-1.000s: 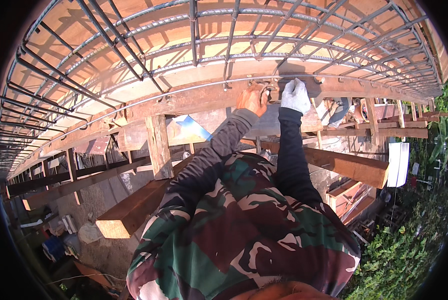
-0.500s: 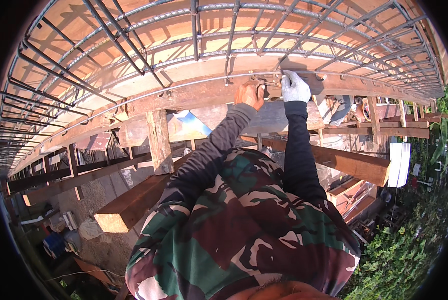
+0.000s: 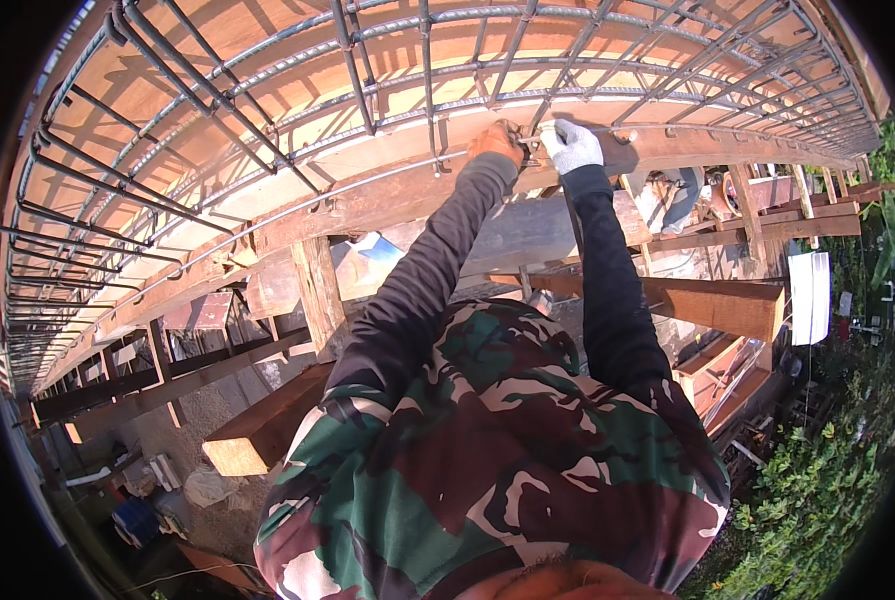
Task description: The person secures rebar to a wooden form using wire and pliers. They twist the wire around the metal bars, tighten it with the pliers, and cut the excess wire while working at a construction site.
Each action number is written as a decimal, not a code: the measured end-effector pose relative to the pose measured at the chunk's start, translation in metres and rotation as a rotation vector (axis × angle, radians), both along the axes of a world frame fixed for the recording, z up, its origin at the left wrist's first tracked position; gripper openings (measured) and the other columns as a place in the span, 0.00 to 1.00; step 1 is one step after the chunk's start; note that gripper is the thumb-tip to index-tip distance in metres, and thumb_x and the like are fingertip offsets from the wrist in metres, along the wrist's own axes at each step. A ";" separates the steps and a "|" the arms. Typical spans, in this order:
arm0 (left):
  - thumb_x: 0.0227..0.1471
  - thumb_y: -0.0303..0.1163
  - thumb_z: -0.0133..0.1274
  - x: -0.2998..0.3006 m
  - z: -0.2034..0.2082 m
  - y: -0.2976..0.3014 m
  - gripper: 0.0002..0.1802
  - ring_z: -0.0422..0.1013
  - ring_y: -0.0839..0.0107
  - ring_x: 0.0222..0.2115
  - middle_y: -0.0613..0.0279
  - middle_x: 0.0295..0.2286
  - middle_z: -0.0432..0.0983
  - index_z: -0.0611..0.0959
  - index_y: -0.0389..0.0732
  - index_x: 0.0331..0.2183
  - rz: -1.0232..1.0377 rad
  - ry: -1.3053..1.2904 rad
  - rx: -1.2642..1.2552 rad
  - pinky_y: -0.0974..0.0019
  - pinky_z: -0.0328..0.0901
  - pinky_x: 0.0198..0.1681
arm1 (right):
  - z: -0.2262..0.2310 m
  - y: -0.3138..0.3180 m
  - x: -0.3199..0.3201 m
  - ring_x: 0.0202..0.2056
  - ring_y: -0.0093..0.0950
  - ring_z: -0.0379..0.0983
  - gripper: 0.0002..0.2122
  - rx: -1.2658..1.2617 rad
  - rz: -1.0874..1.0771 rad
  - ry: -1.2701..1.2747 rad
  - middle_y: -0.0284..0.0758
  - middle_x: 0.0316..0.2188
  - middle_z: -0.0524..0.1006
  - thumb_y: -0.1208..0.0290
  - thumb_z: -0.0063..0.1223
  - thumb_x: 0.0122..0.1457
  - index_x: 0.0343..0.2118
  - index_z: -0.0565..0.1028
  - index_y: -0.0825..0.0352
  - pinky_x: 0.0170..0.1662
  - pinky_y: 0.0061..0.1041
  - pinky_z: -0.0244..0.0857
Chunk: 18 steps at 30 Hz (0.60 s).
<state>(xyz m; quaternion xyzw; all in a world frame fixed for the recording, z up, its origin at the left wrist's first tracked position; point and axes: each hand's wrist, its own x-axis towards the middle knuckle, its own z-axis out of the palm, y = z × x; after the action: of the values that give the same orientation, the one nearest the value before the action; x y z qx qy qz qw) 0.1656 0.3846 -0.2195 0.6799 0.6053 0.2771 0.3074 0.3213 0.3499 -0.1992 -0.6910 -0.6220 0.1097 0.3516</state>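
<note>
My bare left hand (image 3: 498, 143) is closed at the lower edge of the rebar cage (image 3: 428, 75), its fingertips curled by the thin long steel rod (image 3: 368, 180). What sits between those fingers is too small to name. Just to its right, my right hand (image 3: 574, 148), in a pale grey glove, is bent with thumb and fingers together near the same rod. Its fingertips cover whatever they grip. Beneath both hands runs a long reddish wooden beam (image 3: 318, 208), with short hooked bar ends (image 3: 323, 203) showing along it.
Plywood (image 3: 268, 70) lies behind the cage. Thick timbers (image 3: 258, 440) project on both sides of me, and a wooden post (image 3: 320, 290) stands left of my arms. The ground (image 3: 193, 430) shows far below. Green foliage (image 3: 798, 510) grows at the right.
Both hands have moved up and slightly left, closer to the cage bars. My left hand has curled in more tightly. The whole view has shifted a little.
</note>
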 end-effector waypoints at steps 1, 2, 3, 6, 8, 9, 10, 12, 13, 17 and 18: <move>0.45 0.31 0.53 -0.001 -0.004 0.003 0.13 0.75 0.53 0.37 0.52 0.32 0.80 0.83 0.48 0.36 -0.001 0.022 0.006 0.56 0.67 0.43 | 0.002 -0.001 -0.002 0.37 0.35 0.78 0.17 0.002 -0.009 0.002 0.47 0.34 0.79 0.63 0.56 0.53 0.38 0.76 0.75 0.41 0.26 0.69; 0.47 0.31 0.52 0.001 -0.006 0.003 0.13 0.75 0.54 0.37 0.54 0.32 0.80 0.83 0.50 0.37 -0.014 0.046 0.011 0.57 0.68 0.42 | -0.001 0.001 0.005 0.38 0.33 0.78 0.16 -0.031 0.022 0.018 0.46 0.34 0.79 0.64 0.55 0.54 0.38 0.77 0.74 0.42 0.25 0.69; 0.46 0.31 0.52 0.009 0.001 0.000 0.12 0.75 0.55 0.36 0.55 0.31 0.80 0.84 0.49 0.36 -0.010 0.020 0.010 0.58 0.68 0.41 | -0.014 0.004 0.020 0.37 0.33 0.78 0.16 -0.009 0.018 0.077 0.46 0.34 0.79 0.65 0.54 0.54 0.38 0.77 0.74 0.42 0.25 0.68; 0.44 0.31 0.54 0.014 0.005 -0.003 0.12 0.76 0.57 0.34 0.56 0.28 0.81 0.86 0.49 0.34 0.051 -0.089 0.012 0.59 0.68 0.40 | -0.032 0.003 0.028 0.36 0.32 0.78 0.13 0.075 0.061 0.267 0.43 0.35 0.79 0.66 0.53 0.55 0.39 0.77 0.68 0.40 0.26 0.69; 0.39 0.31 0.56 0.006 -0.015 0.006 0.13 0.76 0.57 0.33 0.55 0.26 0.80 0.86 0.50 0.32 0.122 -0.207 0.020 0.59 0.67 0.41 | -0.024 0.001 0.016 0.36 0.34 0.77 0.11 0.114 0.089 0.002 0.40 0.34 0.79 0.65 0.53 0.55 0.38 0.77 0.64 0.40 0.28 0.69; 0.39 0.31 0.57 0.006 -0.015 0.007 0.12 0.76 0.56 0.32 0.55 0.26 0.80 0.87 0.51 0.32 0.116 -0.202 0.013 0.59 0.68 0.40 | -0.014 -0.002 0.013 0.35 0.35 0.77 0.10 0.128 0.090 -0.133 0.39 0.33 0.79 0.64 0.52 0.55 0.38 0.77 0.62 0.40 0.29 0.69; 0.39 0.31 0.57 0.005 -0.012 0.006 0.12 0.76 0.56 0.31 0.54 0.25 0.80 0.87 0.51 0.32 0.102 -0.196 0.007 0.59 0.68 0.39 | -0.003 -0.006 0.011 0.35 0.38 0.75 0.10 0.034 0.066 -0.113 0.36 0.32 0.79 0.63 0.49 0.56 0.37 0.78 0.57 0.40 0.33 0.69; 0.39 0.31 0.57 0.006 -0.010 0.006 0.12 0.76 0.54 0.30 0.52 0.25 0.80 0.87 0.49 0.32 0.074 -0.136 0.043 0.59 0.69 0.37 | 0.007 -0.006 0.013 0.36 0.39 0.75 0.10 -0.004 0.083 -0.179 0.37 0.31 0.79 0.63 0.47 0.56 0.37 0.77 0.57 0.39 0.34 0.68; 0.39 0.31 0.57 0.006 -0.009 0.006 0.12 0.76 0.54 0.30 0.51 0.25 0.80 0.87 0.48 0.32 0.040 -0.146 0.057 0.59 0.69 0.37 | 0.011 -0.005 0.014 0.36 0.39 0.75 0.10 -0.025 0.094 -0.211 0.37 0.31 0.79 0.62 0.46 0.57 0.37 0.77 0.57 0.39 0.35 0.68; 0.40 0.30 0.58 -0.006 -0.014 0.005 0.14 0.76 0.52 0.31 0.49 0.27 0.80 0.85 0.46 0.35 -0.096 -0.107 0.128 0.58 0.68 0.38 | 0.023 0.001 0.014 0.34 0.39 0.76 0.09 -0.059 0.142 -0.357 0.37 0.30 0.79 0.66 0.44 0.56 0.33 0.78 0.56 0.39 0.37 0.69; 0.42 0.31 0.59 -0.008 -0.015 0.003 0.15 0.77 0.55 0.31 0.50 0.28 0.80 0.85 0.46 0.37 -0.129 -0.043 0.164 0.60 0.69 0.37 | 0.024 0.002 0.014 0.35 0.38 0.76 0.09 -0.051 0.161 -0.363 0.37 0.31 0.79 0.67 0.44 0.55 0.32 0.78 0.58 0.39 0.37 0.69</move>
<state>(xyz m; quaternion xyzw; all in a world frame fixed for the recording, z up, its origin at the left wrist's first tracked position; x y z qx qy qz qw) 0.1572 0.3878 -0.2345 0.7343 0.5289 0.3199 0.2806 0.3352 0.3519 -0.1749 -0.6561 -0.7256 0.0268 0.2058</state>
